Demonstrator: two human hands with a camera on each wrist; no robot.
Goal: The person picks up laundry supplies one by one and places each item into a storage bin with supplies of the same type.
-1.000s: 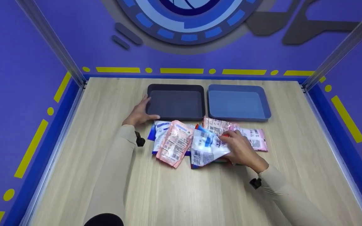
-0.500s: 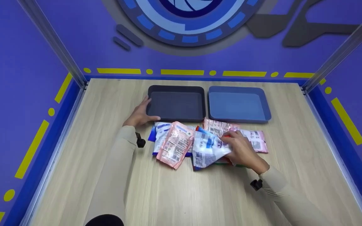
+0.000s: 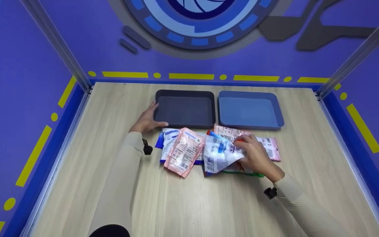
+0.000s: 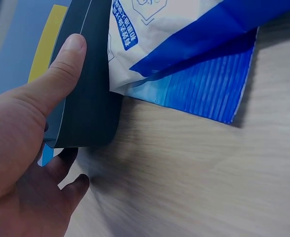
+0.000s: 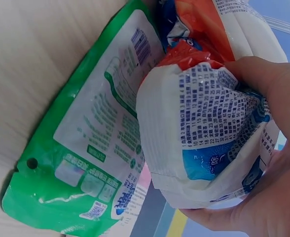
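Note:
My right hand [image 3: 257, 156] grips a crumpled white, blue and orange-red plastic packet [image 3: 220, 153], bunched between thumb and fingers in the right wrist view. A green and white pouch [image 5: 110, 123] lies beside and below it there. My left hand [image 3: 146, 120] touches the left front corner of the black tray [image 3: 185, 125]; its thumb lies along the front wall, its fingers at the left side. In front of that tray lie a pink pouch [image 3: 183, 153] and a white and blue packet [image 4: 199, 94]. Behind the right hand are another pink pouch [image 3: 229, 131] and a white-pink packet [image 3: 270, 148].
A blue-grey tray [image 3: 250, 126] stands just right of the black one. The packets form an overlapping row close before both trays. Blue panels [image 3: 189, 62] bound the light wooden table [image 3: 189, 204] at the back and both sides.
My right hand and the packet in it have shifted slightly to the right, so more of the green pouch's edge shows. The left hand stays at the black tray's corner.

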